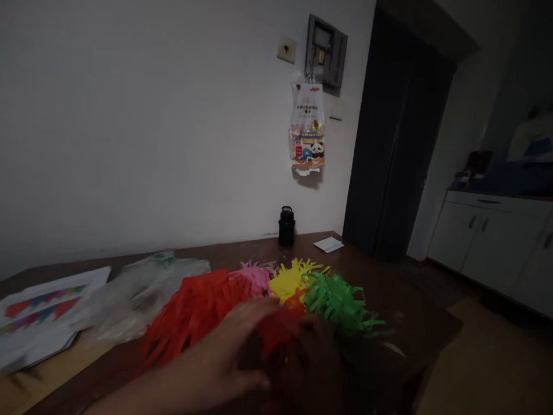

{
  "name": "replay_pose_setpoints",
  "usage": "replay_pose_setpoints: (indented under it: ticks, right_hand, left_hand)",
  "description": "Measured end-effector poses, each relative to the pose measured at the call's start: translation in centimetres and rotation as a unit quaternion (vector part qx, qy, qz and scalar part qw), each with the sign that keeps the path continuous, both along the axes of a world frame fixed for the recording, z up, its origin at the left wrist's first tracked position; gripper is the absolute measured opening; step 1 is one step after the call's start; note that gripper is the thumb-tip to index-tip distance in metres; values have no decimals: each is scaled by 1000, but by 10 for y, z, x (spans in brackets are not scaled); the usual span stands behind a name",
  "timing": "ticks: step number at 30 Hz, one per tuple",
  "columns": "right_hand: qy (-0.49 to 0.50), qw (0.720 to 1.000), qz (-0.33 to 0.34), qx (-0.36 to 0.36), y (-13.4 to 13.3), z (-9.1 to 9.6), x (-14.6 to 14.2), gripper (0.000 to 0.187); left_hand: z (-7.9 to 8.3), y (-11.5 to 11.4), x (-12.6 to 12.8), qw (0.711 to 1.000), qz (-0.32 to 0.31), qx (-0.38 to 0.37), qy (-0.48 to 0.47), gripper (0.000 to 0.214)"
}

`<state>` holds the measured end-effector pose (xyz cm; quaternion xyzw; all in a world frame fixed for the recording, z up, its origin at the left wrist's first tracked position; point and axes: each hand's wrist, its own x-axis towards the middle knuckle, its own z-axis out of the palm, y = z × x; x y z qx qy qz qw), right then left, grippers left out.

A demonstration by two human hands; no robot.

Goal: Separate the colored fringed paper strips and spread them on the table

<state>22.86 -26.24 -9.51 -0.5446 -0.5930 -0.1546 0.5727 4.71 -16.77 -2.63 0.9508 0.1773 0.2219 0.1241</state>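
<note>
Heaps of fringed paper lie on the brown table (415,311): red (190,314), pink (257,276), yellow (291,279) and green (339,300). My left hand (228,351) reaches in from the lower left over the red heap. Its fingers and thumb seem to close round a small red piece of paper (279,334), though the picture is blurred. A dark shape that looks like my right hand (322,363) touches the same piece from the right; its fingers are too dark and smeared to read.
A clear plastic bag (142,294) and printed sheets with coloured triangles (38,314) lie at the left. A black bottle (286,226) and a white note (329,245) stand near the wall. A bag with a printed picture (307,124) hangs on the wall; white cabinets (492,242) are at the right.
</note>
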Motion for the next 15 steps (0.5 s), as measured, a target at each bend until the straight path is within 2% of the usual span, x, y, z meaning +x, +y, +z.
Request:
replay_pose_setpoints:
  ticks: [2, 5, 9, 12, 15]
  right_hand:
    - [-60, 998, 5, 8, -8, -3, -9, 29]
    - [-113, 994, 12, -1, -21, -4, -25, 35]
    - [-152, 988, 30, -11, -22, 1, -53, 42]
    - [-175, 984, 19, -8, -6, -1, -79, 47]
    - [-204, 978, 38, -1, 13, -9, -104, 41]
  left_hand:
    - [-15, -12, 1, 999, 3, 4, -54, 76]
    - [-22, -4, -14, 994, 22, 13, -108, 53]
    - [-6, 5, -62, 988, 80, 52, -119, 34]
    - [8, -11, -102, 983, 106, 70, -134, 30]
    - [13, -34, -133, 982, 122, 51, -131, 32]
